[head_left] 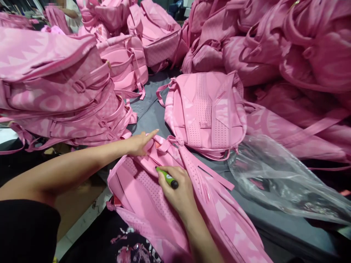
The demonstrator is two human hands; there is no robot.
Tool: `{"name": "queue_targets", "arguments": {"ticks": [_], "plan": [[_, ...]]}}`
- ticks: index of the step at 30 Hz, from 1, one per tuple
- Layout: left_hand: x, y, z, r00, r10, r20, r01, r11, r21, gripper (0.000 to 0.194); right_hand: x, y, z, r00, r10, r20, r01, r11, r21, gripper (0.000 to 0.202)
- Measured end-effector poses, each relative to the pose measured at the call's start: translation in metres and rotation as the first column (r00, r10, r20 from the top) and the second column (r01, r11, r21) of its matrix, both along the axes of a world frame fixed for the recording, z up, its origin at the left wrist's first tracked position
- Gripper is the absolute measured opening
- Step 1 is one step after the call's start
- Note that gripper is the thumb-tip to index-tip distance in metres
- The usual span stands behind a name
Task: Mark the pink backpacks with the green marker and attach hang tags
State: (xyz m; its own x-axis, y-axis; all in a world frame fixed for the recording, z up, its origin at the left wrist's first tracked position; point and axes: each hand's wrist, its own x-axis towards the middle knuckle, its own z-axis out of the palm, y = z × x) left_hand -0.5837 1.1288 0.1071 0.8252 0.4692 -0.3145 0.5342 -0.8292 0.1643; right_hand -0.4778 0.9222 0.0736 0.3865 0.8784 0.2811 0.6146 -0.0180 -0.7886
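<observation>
Pink backpack [152,188] lay before you.
Fingers of your right hand [179,190] gripped a green marker [166,177]; your left hand [139,144] touched the backpack, its grip unclear.

Table: dark grey cover [149,105], creased, turning bluish at the front right.
Floor: pale strip [82,224] with dark marks, low on the left, beside a flat brown patch [82,201].
Back of the room: dark shapes [175,8] at top middle, too blurred to name.
Light: strongest around the middle, dimmer along the right side and far back.
</observation>
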Motion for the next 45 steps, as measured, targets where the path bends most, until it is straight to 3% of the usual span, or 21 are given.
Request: {"name": "queue_targets", "arguments": {"ticks": [3,9,18,25,31,34,40,45], "plan": [[-0.004,0.005,-0.011,0.997,0.012,0.082,-0.010,1.000,-0.024,0.114,-0.001,0.003,0.001,0.999,0.047,0.003,-0.047,0.999,-0.027,0.017],[-0.011,-0.003,-0.017,0.968,0.239,0.071,-0.243,0.969,0.052,0.118,0.008,0.018,-0.012,0.999,0.011,0.044,-0.010,1.000,-0.028,0.020],[-0.017,0.015,-0.026,0.978,0.178,0.112,-0.164,0.979,-0.123,0.113,0.001,0.031,-0.009,0.963,0.031,0.269,-0.017,0.998,-0.054,0.020],[-0.018,0.031,-0.027,0.985,0.134,0.110,-0.098,0.952,-0.289,0.107,-0.023,0.047,-0.005,0.976,0.060,0.211,-0.043,0.996,-0.082,0.022],[-0.021,0.045,-0.032,0.980,0.141,0.139,-0.092,0.946,-0.310,0.103,-0.030,0.052,0.002,0.983,0.147,0.112,-0.137,0.986,-0.091,0.025],[-0.021,0.044,-0.031,0.979,0.158,0.131,-0.113,0.948,-0.297,0.103,-0.023,0.054,-0.002,0.979,0.159,0.126,-0.146,0.984,-0.105,0.022],[-0.016,0.044,-0.033,0.989,0.111,0.103,-0.074,0.948,-0.310,0.105,-0.018,0.059,-0.020,0.953,0.051,0.299,-0.027,0.996,-0.086,0.024],[-0.015,0.044,-0.030,0.993,0.099,0.070,-0.074,0.951,-0.301,0.105,-0.016,0.058,-0.022,0.956,0.032,0.291,-0.019,0.999,-0.048,0.021]]}}
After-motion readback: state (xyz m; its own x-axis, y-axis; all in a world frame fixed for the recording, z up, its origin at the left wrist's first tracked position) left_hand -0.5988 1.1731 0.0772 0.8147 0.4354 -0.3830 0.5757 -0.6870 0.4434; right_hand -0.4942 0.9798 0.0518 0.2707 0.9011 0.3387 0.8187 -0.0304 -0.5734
